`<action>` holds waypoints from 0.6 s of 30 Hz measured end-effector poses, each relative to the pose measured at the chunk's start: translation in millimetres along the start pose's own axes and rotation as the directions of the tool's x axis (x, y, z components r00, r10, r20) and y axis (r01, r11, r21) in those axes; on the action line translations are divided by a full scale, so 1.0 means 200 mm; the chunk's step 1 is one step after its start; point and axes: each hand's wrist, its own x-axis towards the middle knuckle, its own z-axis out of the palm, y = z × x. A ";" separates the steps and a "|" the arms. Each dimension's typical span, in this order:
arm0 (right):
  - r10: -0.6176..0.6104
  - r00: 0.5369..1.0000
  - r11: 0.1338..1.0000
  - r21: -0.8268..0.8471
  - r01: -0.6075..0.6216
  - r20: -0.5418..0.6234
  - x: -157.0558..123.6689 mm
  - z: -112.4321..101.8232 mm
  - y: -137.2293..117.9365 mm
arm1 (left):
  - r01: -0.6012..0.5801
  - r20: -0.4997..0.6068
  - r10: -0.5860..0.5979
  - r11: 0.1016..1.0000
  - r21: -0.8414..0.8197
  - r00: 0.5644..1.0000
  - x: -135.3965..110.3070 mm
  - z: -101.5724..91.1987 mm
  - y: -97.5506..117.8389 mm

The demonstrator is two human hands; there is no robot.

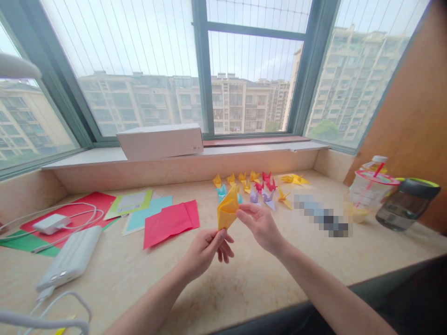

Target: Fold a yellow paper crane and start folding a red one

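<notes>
A folded yellow paper piece [227,209] is held up above the stone counter [251,279] between both hands. My left hand [206,249] pinches its lower tip from below. My right hand [260,225] pinches its right edge with thumb and forefinger. Behind the hands, several small folded paper cranes [258,185] in yellow, red, blue and purple stand in a group on the counter.
Flat sheets of red paper [171,221], blue paper [148,211], and green paper lie at the left. A white power bank [70,260], a charger [51,223] and cables sit at far left. A white box [160,141] rests on the sill. Drink containers [370,190] stand at right.
</notes>
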 end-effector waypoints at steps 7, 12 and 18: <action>0.017 0.997 0.782 -0.620 -0.061 -0.077 0.09 -0.40 0.03 | -0.027 -0.147 0.023 0.999 -0.028 0.989 0.03 -0.08 -0.02; 0.067 0.934 0.203 -0.912 -0.356 -0.350 -0.05 -1.00 0.21 | 0.015 -0.153 -0.017 1.000 -0.012 0.988 0.04 -0.07 -0.06; 0.269 0.853 -0.029 -0.889 -0.457 -0.447 -0.21 -1.32 0.34 | 0.079 -0.189 -0.070 0.996 0.043 0.980 0.04 -0.06 -0.07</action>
